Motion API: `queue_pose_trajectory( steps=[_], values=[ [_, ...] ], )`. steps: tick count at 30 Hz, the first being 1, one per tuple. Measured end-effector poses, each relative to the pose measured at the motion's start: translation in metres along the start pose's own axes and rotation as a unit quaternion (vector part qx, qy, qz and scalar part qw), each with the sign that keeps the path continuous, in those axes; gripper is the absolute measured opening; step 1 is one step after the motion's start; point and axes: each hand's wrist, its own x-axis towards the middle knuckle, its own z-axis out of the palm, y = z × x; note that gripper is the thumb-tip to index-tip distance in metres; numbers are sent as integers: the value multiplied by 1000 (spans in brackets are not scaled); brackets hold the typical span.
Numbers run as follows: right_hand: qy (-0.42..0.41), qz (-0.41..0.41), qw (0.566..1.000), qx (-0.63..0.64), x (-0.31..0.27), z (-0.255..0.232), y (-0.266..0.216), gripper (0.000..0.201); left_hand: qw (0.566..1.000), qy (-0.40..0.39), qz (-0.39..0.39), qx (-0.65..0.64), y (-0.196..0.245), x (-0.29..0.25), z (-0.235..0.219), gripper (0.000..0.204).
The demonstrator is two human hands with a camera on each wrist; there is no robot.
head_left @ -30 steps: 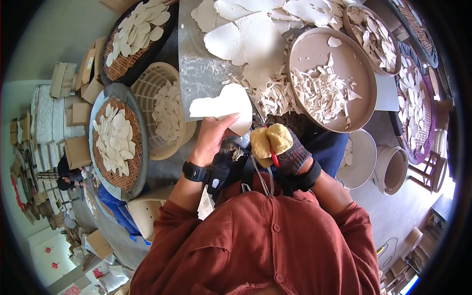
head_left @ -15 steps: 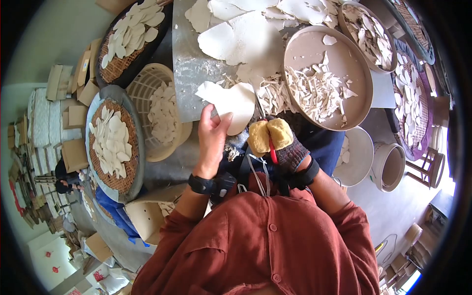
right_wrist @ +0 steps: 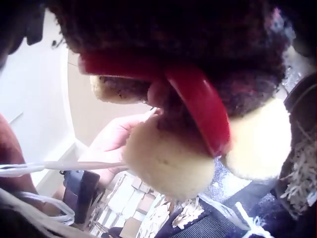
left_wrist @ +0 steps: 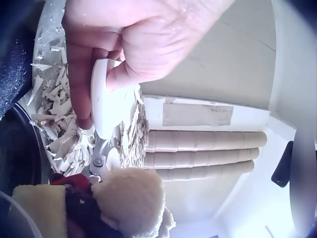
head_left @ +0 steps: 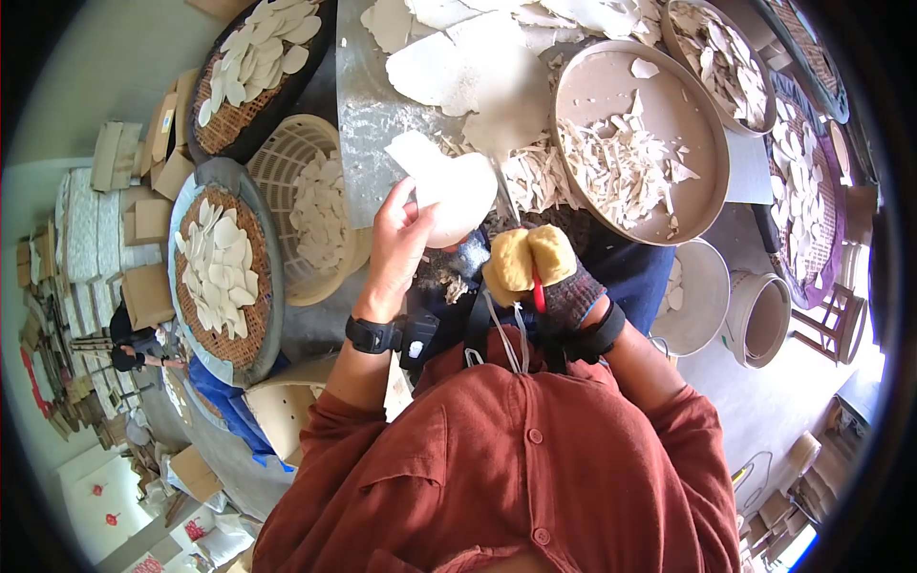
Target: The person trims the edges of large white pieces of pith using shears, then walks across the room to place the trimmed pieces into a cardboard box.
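My bare left hand [head_left: 390,253] pinches a thin white sheet piece [head_left: 444,186], rounded at one side with a pointed corner at the other. In the left wrist view the piece [left_wrist: 111,109] appears nearly edge-on between thumb and fingers. My right hand [head_left: 573,291], in a dark knitted glove, grips red-handled scissors [right_wrist: 200,106]. Soft yellow pads [head_left: 530,260] sit around its fingers. The scissor blades [head_left: 509,196] point away from me, beside the sheet's right edge. In the left wrist view the scissors' pivot [left_wrist: 98,162] lies just below the sheet.
A metal-topped table [head_left: 368,134] bears large white sheets [head_left: 439,72] and loose offcuts. A round tray [head_left: 702,181] of trimmings stands at its near right edge. Left are a plastic basket [head_left: 277,158] and woven trays of cut pieces [head_left: 224,272]; right, white buckets [head_left: 702,325].
The left hand has turned the white sheet clockwise, so its pointed corner has swung upward. The gloved right hand with the scissors stays in about the same place.
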Motion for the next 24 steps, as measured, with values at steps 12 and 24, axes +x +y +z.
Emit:
queue_pose_trajectory(
  steps=[12,24],
  values=[
    [-45,-184,784,-592,-8,6,-11,16,996,43,51,-51,-11,15,-20,43],
    [-20,-4,916,-400,-18,0,-8,28,995,-74,-35,-56,19,27,-30,39]
  ],
)
